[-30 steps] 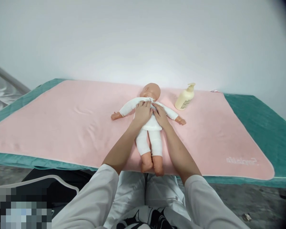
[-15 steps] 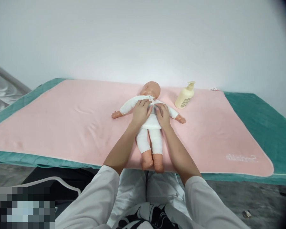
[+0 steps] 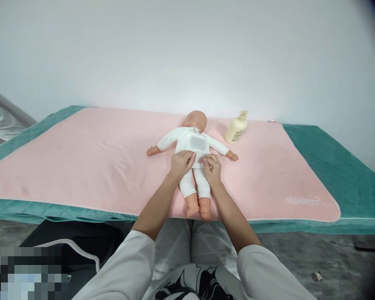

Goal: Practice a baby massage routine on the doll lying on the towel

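Lying on pink mat [image 3: 112, 166], approx. mid-width: doll [image 3: 181, 142] in wht. clothing, head at far side, feet by near edge. Grey rect. patch [image 3: 198, 143] visible on chest. L hand [image 3: 181, 164] & R hand [image 3: 211, 168] at lower end of top, l. & r. sides resp.; fingers curled in, narrow; cannot tell if either pinches fabric. Pump bottle [image 3: 236, 130], pale yel., stands far side, right of doll, apart. Grn. cover [image 3: 312, 146] shows under mat, left, right & near.

Bare left hand [image 3: 181, 163] and bare right hand [image 3: 211, 167] curl at the waist of a white-clothed plastic doll [image 3: 196, 143] on a pink fabric mat [image 3: 118, 171].
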